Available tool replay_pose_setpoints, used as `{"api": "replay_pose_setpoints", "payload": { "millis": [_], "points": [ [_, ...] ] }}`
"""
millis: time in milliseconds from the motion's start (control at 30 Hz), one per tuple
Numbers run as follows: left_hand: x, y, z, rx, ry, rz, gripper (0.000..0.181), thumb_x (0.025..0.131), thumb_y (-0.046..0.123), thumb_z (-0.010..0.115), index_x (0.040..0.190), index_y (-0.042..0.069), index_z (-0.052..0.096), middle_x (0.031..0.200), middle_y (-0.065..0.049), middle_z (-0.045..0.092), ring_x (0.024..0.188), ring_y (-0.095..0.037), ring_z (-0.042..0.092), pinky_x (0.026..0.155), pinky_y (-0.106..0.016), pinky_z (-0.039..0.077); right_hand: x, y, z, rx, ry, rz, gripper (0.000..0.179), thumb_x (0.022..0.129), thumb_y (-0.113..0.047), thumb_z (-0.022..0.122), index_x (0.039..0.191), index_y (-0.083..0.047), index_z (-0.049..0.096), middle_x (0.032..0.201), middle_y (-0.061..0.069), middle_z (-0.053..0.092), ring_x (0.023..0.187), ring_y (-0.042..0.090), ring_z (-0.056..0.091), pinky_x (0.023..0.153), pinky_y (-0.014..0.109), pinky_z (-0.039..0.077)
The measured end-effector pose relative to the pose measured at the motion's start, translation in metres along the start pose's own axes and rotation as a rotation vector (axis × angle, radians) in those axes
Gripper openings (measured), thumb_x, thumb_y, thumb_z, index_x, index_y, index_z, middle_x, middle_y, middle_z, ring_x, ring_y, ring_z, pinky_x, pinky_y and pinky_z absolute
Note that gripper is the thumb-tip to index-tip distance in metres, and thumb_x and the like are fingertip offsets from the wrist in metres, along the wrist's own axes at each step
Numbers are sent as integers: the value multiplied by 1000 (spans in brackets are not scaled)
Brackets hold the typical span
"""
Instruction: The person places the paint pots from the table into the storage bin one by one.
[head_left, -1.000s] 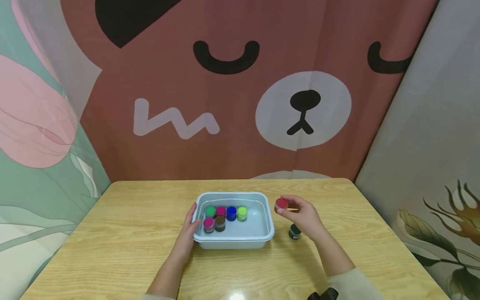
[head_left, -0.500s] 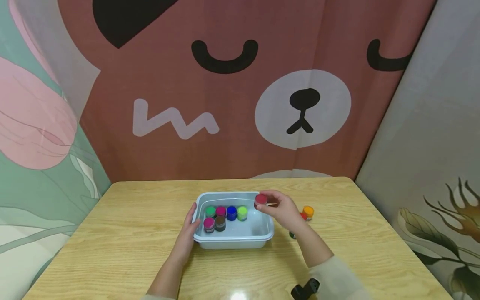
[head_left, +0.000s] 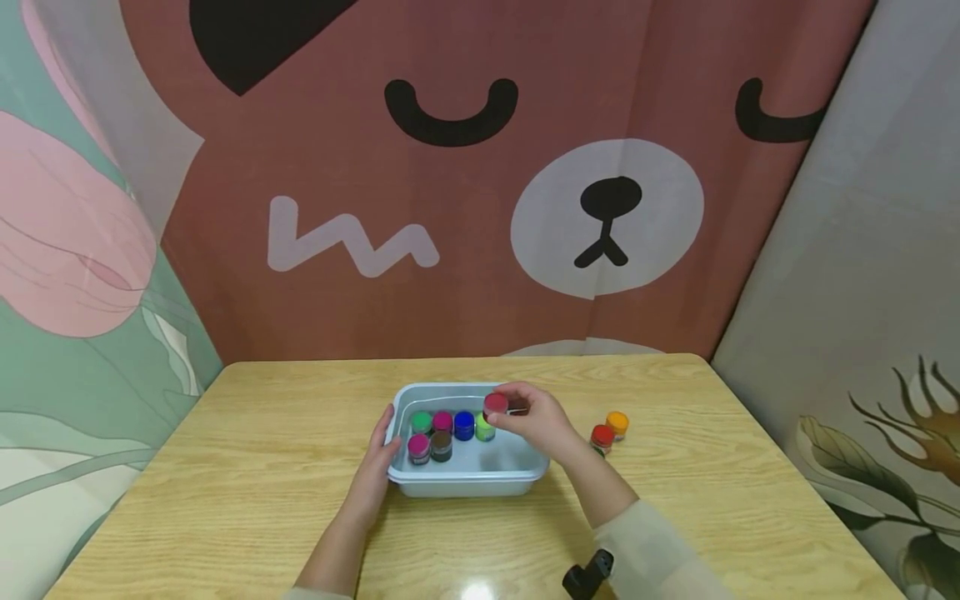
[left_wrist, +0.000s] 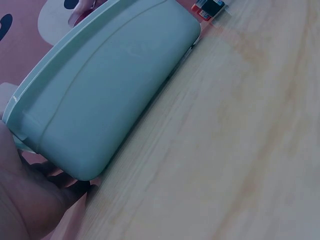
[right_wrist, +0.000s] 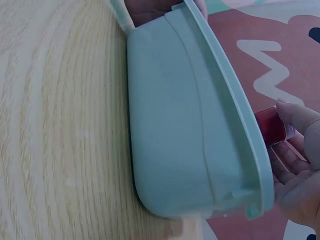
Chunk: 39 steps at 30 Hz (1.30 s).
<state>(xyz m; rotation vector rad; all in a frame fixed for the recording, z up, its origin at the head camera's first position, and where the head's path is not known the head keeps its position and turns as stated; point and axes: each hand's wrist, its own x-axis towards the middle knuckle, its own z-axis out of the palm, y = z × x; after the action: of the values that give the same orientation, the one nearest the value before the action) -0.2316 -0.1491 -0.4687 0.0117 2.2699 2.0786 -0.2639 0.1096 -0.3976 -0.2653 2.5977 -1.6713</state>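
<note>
A light blue plastic tub (head_left: 468, 489) stands on the table. My left hand (head_left: 369, 475) holds its left end, thumb at the rim and fingers along the outer wall; the left wrist view shows these fingers (left_wrist: 75, 187) by the tub's lower corner. Over the tub's right half, my right hand (head_left: 536, 422) pinches a small jar with a red lid (head_left: 495, 405), also seen as a red jar (right_wrist: 271, 125) in the right wrist view. Inside the tub are several small jars, among them a blue-lidded jar (head_left: 464, 425), a brown one (head_left: 442, 446) and a partly covered lime-green one (head_left: 485, 429).
Right of the tub, an orange-lidded jar (head_left: 617, 423) and a red-lidded jar (head_left: 602, 437) stand on the wooden table (head_left: 262, 467). Something dark shows just beside them, mostly hidden by the right arm. A printed curtain (head_left: 450, 317) hangs behind the table.
My right hand has carried the red-lidded jar leftward from beside the tub to above its inside. The orange and red jars on the table have come into sight. The left hand stays put.
</note>
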Motion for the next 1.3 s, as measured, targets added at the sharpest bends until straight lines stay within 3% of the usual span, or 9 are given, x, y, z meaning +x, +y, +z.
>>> {"api": "replay_pose_setpoints", "payload": {
  "millis": [233,633,867,1133,1300],
  "points": [
    [1,-2,0,-3,4,6,59,104,24,34,159,26,12,167,-11,3,152,-40,-3,118,-67,0,7,0,13,-26,-34,-32,38,84,-18,78,119,-10,67,109,7,69,101,22,65,86,36,58],
    [2,-1,-1,2,2,-18,59,104,27,33,159,28,10,167,-9,2,153,-39,-4,117,-69,-1,18,6,30,-71,-125,-77,38,81,-11,78,116,-2,66,109,14,69,99,24,67,79,29,57],
    [1,1,-1,-4,-1,-19,59,105,27,33,159,28,10,167,-8,2,153,-39,-5,117,-68,-2,21,8,35,-137,-143,-35,38,80,-15,80,115,-7,68,110,8,69,102,23,66,85,34,56],
    [1,0,-1,-4,-3,-3,59,104,26,33,159,28,11,167,-9,3,153,-39,-4,118,-67,-1,24,8,39,-211,-192,-14,37,77,-15,82,110,-8,69,103,4,69,90,15,66,77,26,53],
    [1,-3,0,-19,-3,5,59,104,26,33,159,28,11,167,-9,3,153,-38,-4,119,-66,0,26,9,42,-275,-216,3,39,75,-14,84,111,-7,69,103,5,69,92,16,63,80,29,52]
  ]
}}
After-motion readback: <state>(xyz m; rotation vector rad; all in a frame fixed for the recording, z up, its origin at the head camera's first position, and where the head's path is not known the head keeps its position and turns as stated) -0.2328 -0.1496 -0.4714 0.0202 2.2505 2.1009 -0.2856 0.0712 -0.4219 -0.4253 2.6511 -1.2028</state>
